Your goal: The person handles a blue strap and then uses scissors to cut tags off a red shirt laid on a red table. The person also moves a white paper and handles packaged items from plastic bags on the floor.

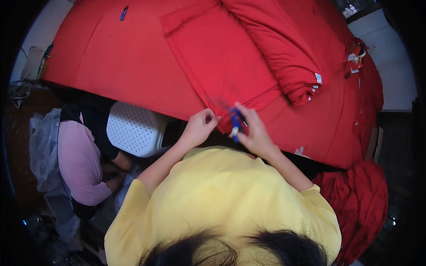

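Note:
At the near edge of the red-covered table, my left hand [200,126] pinches with thumb and forefinger at the corner of a red garment [222,57] spread flat. Just right of it, my right hand [255,131] is closed around small blue thread snips [236,125]. The snips are blurred, with their blades pointing up and left over the garment's edge. Whether the blades touch the fabric or a thread, I cannot tell. Beyond the garment, to its right, lies a thick folded stack of red garments [284,53] with small white labels at its near end.
Another blue tool [124,13] lies at the table's far left. A white perforated stool [133,128] stands under the left edge, beside a person in pink [82,155] bending near clear plastic bags [44,150]. Red cloth [355,208] is heaped at my right.

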